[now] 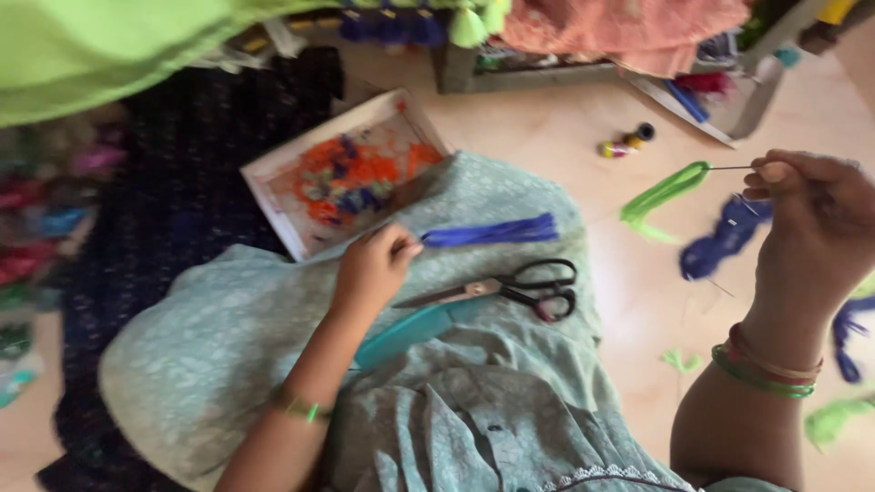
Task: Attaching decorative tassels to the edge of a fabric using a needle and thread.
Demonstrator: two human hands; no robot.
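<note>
Left hand [372, 266] rests on the lap, on pale green patterned cloth [228, 337]. Its grip is narrow, fingertips pinched on the near end of a blue tassel [492, 231] that lies flat across the knee and points right.

Just below the tassel: black-handled scissors [510, 288], blades closed, tips toward the left hand. A teal strip [410, 333] lies beside them, partly under the left wrist.

Right hand [807, 214] is raised over the floor [565, 137], well apart from the left. Its grip is tight on a thin needle [729, 168]; a green tassel [661, 196] hangs from the needle's far end. A blue tassel bundle [720, 244] sits just under the right hand; whether the hand touches it, cannot tell.

Bangles on both wrists.

Above the knee: a shallow white tray [273, 173] holding orange and purple thread scraps. Small thread spools [624, 143] stand on the floor near the green tassel. Loose green scraps lie lower right. Dark cloth [182, 182] is spread at left.
</note>
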